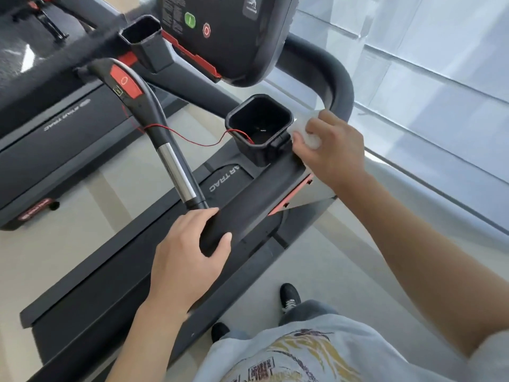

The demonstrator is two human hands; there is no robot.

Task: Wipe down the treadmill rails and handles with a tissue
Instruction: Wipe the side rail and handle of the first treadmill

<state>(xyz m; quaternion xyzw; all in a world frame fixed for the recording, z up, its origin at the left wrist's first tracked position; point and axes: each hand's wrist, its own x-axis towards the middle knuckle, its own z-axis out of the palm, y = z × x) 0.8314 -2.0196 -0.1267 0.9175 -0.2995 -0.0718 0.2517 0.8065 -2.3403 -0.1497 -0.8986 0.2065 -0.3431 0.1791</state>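
While the right hand (pixel 327 150) pinched the tissue (pixel 305 130) at three o'clock of the cup (pixel 259 128), it might have snagged the cord (pixel 192 139); the left hand (pixel 187 252) gripped the rail (pixel 248 208).

tissue (pixel 305 133) half hidden, console (pixel 228 37) top cropped

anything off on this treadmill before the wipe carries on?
Yes: a thin red wire hangs loose from the curved handle and trails across open air into the black cup holder, unclipped. It could snag as the right hand wipes beside it with the tissue. Nothing spilled.
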